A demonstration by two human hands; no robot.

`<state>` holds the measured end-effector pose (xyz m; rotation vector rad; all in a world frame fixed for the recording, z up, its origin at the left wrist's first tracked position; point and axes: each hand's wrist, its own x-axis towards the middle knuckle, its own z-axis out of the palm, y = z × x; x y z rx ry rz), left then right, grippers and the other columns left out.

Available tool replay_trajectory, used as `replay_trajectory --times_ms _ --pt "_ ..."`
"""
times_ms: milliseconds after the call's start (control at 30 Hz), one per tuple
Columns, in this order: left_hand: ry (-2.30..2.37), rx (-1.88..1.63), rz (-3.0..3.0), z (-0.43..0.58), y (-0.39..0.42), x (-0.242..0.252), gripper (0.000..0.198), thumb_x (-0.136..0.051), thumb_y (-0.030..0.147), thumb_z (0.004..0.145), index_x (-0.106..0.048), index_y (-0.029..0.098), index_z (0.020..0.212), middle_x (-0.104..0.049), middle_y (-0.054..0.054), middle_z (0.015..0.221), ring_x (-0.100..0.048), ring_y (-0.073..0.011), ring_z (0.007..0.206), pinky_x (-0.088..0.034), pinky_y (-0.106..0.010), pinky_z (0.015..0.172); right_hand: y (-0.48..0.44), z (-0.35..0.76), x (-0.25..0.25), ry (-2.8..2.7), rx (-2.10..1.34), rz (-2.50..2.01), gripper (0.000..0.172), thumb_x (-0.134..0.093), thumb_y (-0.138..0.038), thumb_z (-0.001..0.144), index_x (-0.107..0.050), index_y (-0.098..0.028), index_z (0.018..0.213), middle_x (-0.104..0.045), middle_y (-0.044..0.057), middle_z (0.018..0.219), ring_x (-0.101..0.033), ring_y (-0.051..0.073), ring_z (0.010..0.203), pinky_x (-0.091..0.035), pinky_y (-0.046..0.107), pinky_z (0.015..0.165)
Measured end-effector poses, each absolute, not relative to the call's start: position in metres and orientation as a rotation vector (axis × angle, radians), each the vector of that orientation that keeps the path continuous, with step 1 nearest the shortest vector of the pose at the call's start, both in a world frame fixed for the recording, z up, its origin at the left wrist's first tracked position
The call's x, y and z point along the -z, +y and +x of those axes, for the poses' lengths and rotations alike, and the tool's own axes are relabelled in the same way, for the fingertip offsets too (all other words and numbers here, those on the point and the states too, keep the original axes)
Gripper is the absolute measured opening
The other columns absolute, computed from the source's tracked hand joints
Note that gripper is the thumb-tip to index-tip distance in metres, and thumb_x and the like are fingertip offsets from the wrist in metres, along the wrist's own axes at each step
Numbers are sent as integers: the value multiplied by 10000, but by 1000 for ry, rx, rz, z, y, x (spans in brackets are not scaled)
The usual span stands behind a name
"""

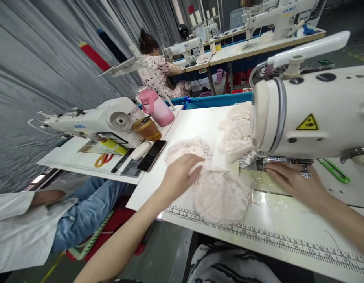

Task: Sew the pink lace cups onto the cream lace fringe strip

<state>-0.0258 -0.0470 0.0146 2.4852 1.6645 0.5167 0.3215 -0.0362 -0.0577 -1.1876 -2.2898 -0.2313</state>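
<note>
You're looking at min. 4 sewing machines (311, 106): 1 on your R, 1 on your L, 2+ at the back. 3 bunches of pale lace (223, 196) are lying near you. You're also seeing 1 ea. of phone (152, 156), pink bottle (159, 110), amber cup (148, 129), green tool (335, 171) & warning label (307, 123). 2 lg. thread cones (95, 56) are showing on the nearest stand (123, 67). Min. 2 other people (157, 74) are sitting nearby.

Draped grey curtain (28, 78) beyond and left of the left hand (180, 173), pale bench (229, 57) far ahead of it, white table (196, 122) beneath, grey floor (161, 247) below.
</note>
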Motion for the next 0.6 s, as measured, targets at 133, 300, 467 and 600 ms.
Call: replay_trajectory --times_ms 133,300,467,600 --pt "1653 -207 2806 13 -65 0 395 -573 358 889 -536 151 1223 -629 -125 1107 -544 -296 1069 -438 -441 883 -36 323 61 -2316 260 -1215 230 -447 -251 924 -658 -244 1015 -722 12 1014 -647 161 769 -412 335 756" --pt "1653 -325 2647 21 -72 11 88 -540 249 880 -589 177 877 -626 -85 964 -538 -267 979 -435 -402 811 -38 324 56 -2342 320 -1163 314 -348 -179 944 -651 -233 1002 -719 12 1026 -643 141 704 -369 333 668" --pt "1659 -672 2031 4 -76 6 246 -408 120 797 -559 213 968 -643 1 863 -594 -167 780 -466 -279 691 -37 323 54 -2308 366 -1110 353 -316 -145 944 -653 -253 944 -727 -5 985 -652 155 725 -373 347 647" --pt "1739 -840 2011 -29 -43 -29 187 -479 205 736 -582 198 892 -655 -6 915 -593 -191 901 -457 -286 812 -36 323 57 -2295 244 -1110 273 -397 -190 932 -656 -274 943 -722 -5 995 -647 173 791 -415 371 763"
